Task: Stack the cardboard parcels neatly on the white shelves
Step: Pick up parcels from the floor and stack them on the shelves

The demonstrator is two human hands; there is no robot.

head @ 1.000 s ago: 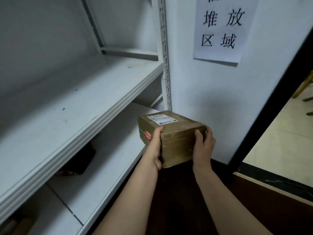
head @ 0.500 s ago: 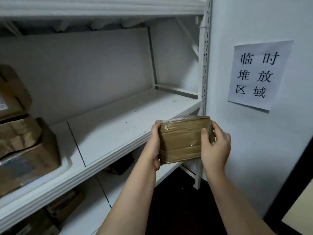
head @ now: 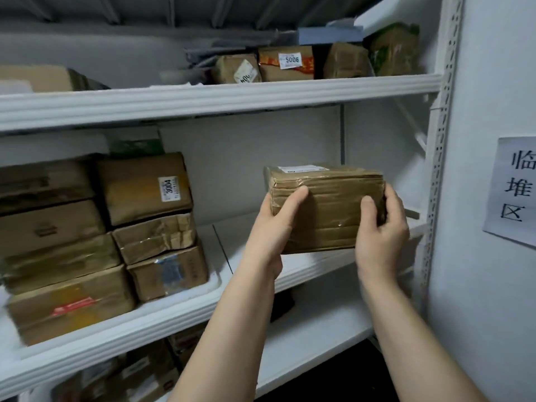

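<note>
Left hand (head: 275, 230) and right hand (head: 380, 230) grip the taped cardboard parcel (head: 327, 216) by its ends, in the air right of the 3004 stack (head: 150, 216). It is best set down level on the white shelf (head: 316, 266) beside that stack, edges flush.

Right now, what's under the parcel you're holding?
White shelf board shows below the parcel, gripped by left hand and right hand; its underside and the board behind it are covered.

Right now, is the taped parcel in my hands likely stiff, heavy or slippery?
Probably stiff: the taped parcel shows flat sides between the left hand and right hand. Its glossy tape may feel slippery. Seemingly light, held out unsupported.
</note>
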